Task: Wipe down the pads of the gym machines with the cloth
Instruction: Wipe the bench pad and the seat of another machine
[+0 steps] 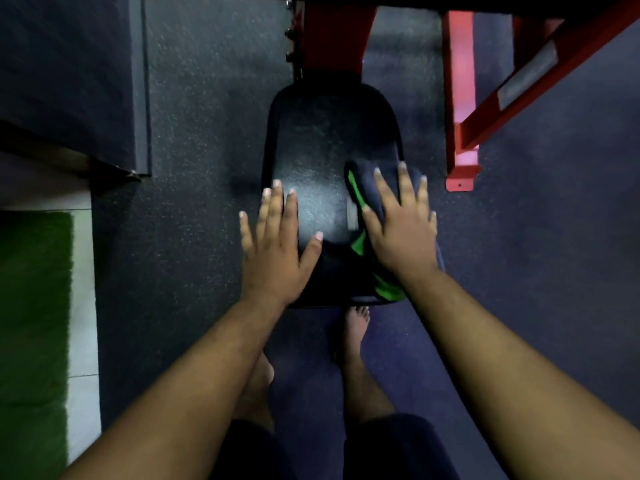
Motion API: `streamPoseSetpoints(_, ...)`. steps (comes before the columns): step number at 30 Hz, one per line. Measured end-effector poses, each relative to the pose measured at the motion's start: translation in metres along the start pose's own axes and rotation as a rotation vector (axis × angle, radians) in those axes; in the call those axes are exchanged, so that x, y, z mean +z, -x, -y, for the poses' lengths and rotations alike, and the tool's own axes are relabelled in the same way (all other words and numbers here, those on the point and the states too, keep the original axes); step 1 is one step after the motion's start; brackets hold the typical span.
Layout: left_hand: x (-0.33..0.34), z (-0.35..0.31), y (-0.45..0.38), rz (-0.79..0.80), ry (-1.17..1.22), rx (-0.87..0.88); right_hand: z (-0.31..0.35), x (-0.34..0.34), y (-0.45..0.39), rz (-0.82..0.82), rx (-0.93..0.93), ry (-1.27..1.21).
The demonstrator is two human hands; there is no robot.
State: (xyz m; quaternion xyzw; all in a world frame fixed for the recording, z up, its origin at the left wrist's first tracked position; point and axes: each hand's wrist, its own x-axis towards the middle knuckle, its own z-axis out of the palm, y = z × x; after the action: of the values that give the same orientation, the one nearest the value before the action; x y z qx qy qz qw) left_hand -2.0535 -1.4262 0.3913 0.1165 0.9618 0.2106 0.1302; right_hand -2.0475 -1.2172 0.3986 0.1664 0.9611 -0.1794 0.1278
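Note:
A black seat pad (322, 161) of a red gym machine lies in the middle of the view. A dark blue cloth with green trim (367, 192) is spread along the pad's right side. My right hand (401, 226) lies flat on the cloth with fingers spread, pressing it onto the pad. My left hand (277, 244) rests flat and open on the pad's left front edge and holds nothing.
The machine's red frame (460, 98) stands at the right, and its red post (332, 32) rises behind the pad. A dark platform (69, 74) is at the upper left. Green turf (31, 323) runs along the left edge. My bare feet (356, 327) stand on speckled rubber floor.

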Motion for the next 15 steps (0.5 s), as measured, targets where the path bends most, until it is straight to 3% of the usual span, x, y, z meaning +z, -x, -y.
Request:
streamPoseSetpoints(3,-0.002,-0.009,-0.021,-0.008,-0.142,0.037,0.006,0.0,-0.013,-0.026,0.019,0.056)
streamPoseSetpoints(8,0.001,-0.01,-0.034,0.031,-0.202,0.026,-0.017,0.0,0.07,0.065,-0.021,0.01)
streamPoseSetpoints(15,0.007,-0.009,-0.034,-0.003,-0.236,0.032,0.016,-0.01,-0.104,0.024,0.025,-0.042)
